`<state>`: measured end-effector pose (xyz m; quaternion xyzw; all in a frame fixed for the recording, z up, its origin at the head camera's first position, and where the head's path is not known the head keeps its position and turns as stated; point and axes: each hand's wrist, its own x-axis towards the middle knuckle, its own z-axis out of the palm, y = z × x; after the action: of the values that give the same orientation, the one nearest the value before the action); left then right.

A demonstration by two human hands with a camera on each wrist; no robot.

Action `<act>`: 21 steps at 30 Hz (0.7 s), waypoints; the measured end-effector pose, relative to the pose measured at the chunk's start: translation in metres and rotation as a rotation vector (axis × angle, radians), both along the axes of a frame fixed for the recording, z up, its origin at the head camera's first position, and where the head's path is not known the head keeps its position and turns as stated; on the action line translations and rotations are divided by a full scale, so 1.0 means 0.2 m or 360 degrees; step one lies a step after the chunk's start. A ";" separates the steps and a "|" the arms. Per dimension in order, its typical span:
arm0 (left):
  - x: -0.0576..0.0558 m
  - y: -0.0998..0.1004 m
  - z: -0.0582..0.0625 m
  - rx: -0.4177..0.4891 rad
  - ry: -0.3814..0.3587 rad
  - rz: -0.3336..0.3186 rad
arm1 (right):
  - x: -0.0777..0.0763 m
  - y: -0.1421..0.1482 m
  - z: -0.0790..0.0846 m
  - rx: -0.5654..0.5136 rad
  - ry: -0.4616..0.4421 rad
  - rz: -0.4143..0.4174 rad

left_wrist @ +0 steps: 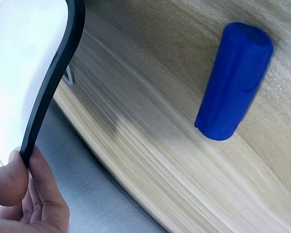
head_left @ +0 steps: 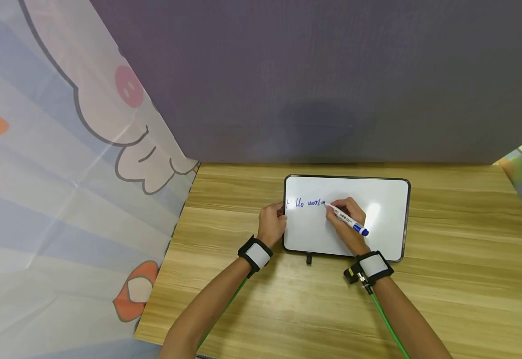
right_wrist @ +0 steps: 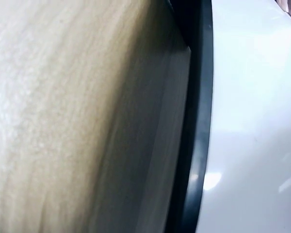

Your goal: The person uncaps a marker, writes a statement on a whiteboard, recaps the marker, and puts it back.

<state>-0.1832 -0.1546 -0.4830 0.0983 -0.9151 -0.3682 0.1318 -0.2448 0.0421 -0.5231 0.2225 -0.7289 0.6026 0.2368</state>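
A whiteboard (head_left: 307,229) with a black frame sits propped above the wooden table, its lower edge toward me. My left hand (head_left: 271,224) pinches its left edge, thumb on the white face and fingers behind the frame, as the left wrist view shows. Between thumb and fingers my right hand (head_left: 349,219) holds a whiteboard marker (head_left: 346,218), white with a blue end. The marker's tip meets the board at the end of blue handwriting (head_left: 310,203), which reads roughly "Hello world". In the right wrist view the board's face (right_wrist: 252,97) and frame appear, and the marker is out of sight.
On the table a blue marker cap (left_wrist: 235,80) lies near my left wrist. A small black piece (head_left: 308,259) sticks out below the board's lower edge. Behind the table rises a grey panel (head_left: 287,99), and a printed cloth (head_left: 63,199) hangs at the left.
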 end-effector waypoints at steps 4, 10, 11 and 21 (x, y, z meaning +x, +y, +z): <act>0.00 0.00 0.00 0.0008 0.0000 -0.0004 | -0.03 0.00 -0.05 -0.0021 0.0020 -0.0038; 0.00 0.00 0.00 0.0005 0.0009 -0.0006 | 0.01 -0.01 0.01 0.0003 -0.0044 -0.0036; 0.00 0.00 0.00 0.0003 0.0010 -0.0005 | 0.02 -0.01 0.03 0.0007 -0.0052 -0.0030; 0.00 0.00 0.01 0.0010 0.0032 0.0001 | 0.01 -0.01 0.01 -0.0008 -0.0066 -0.0015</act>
<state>-0.1823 -0.1545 -0.4809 0.0954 -0.9125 -0.3720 0.1409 -0.2428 0.0409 -0.5218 0.2060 -0.7333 0.6077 0.2249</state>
